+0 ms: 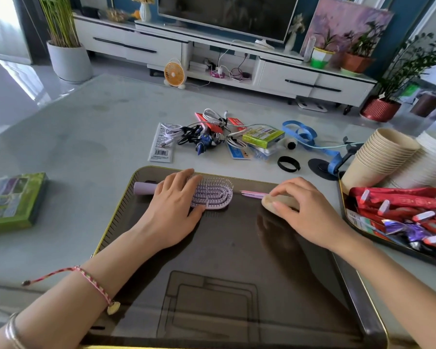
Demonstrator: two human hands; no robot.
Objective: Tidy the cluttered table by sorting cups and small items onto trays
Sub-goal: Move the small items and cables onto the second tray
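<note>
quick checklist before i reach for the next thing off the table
1. Brush inside the dark tray: ok.
2. Left grip free: not ok, it rests on the brush.
3. Right grip free: not ok, it holds a beige item on the tray.
4. Pink sticks on the tray: ok.
5. Cable pile sorted: not ok, it lies on the table beyond the tray.
6. Room on the tray: ok, its near half is bare.
</note>
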